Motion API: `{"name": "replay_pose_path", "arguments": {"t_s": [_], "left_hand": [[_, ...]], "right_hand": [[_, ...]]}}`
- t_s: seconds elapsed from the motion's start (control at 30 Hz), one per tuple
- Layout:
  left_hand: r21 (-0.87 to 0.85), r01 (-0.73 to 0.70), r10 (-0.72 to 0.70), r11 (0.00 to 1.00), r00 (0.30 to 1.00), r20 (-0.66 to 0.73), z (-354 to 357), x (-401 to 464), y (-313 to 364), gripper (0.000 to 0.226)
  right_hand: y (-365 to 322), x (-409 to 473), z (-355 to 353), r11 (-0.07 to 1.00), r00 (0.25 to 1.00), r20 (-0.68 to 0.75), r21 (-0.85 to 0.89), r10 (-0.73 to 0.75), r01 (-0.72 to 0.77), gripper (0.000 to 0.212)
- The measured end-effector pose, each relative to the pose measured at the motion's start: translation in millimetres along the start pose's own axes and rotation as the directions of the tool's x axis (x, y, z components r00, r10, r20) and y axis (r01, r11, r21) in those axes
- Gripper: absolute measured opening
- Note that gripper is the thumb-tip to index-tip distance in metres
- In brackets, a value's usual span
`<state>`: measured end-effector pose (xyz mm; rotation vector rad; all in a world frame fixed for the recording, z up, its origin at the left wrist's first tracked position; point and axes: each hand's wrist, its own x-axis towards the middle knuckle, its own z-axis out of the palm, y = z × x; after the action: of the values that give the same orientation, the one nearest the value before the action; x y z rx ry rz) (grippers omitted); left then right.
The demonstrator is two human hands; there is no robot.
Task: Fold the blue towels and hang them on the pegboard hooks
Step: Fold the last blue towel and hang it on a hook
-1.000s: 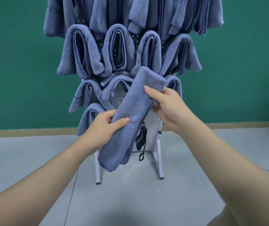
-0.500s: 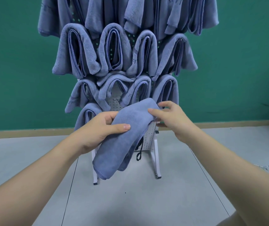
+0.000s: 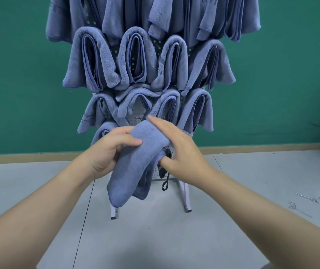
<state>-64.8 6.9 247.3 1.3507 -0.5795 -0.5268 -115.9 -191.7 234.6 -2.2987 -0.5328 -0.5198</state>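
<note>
A folded blue towel hangs doubled over in front of the lower part of the white pegboard. My left hand grips its left side, thumb on top. My right hand lies over the fold with its fingers along the top and its thumb tucked under the towel's right edge. Several folded blue towels hang in rows on the pegboard hooks above; one more hanging towel sits just left of my left hand. The hook behind the held towel is hidden.
The pegboard stands on white legs on a grey floor. A black strap dangles from the board's lower part. Small metal hooks lie on the floor at the right. A green wall is behind.
Both hands lowered the towel from the third row down to the board's lower part. The towel has gone from a long strip to doubled over, with my right hand now over its fold.
</note>
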Motion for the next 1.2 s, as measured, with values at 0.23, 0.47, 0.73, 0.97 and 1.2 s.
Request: {"name": "replay_pose_path", "arguments": {"t_s": [0.23, 0.47, 0.73, 0.97, 1.2], "left_hand": [[0.202, 0.006, 0.021, 0.979, 0.991, -0.135, -5.0, 3.0, -7.7, 0.034], [0.651, -0.17, 0.605, 0.74, 0.591, -0.534, 33.6, 17.9, -63.8, 0.018], [0.664, -0.211, 0.543, 0.717, 0.767, -0.343, 63.0, 17.2, -79.4, 0.038], [0.507, -0.151, 0.385, 0.849, 0.833, -0.397, 73.6, 28.7, -83.2, 0.032], [0.464, -0.111, 0.335, 0.879, 0.837, -0.434, 87.4, 63.5, -77.6, 0.022]], "right_hand": [[-7.6, -3.6, 15.3, 0.978, 0.975, -0.084, 0.066, 0.204, -0.198, 0.072], [-22.5, -3.0, 45.6, 0.757, 0.8, -0.193, 0.505, 0.568, -0.416, 0.032], [2.2, 3.6, 29.7, 0.627, 0.64, -0.231, 0.594, 0.733, -0.504, 0.023], [9.7, 0.2, 11.8, 0.592, 0.616, -0.198, 0.598, 0.762, -0.54, 0.022], [43.3, -1.6, -10.2, 0.575, 0.618, -0.159, 0.594, 0.77, -0.563, 0.014]]}}
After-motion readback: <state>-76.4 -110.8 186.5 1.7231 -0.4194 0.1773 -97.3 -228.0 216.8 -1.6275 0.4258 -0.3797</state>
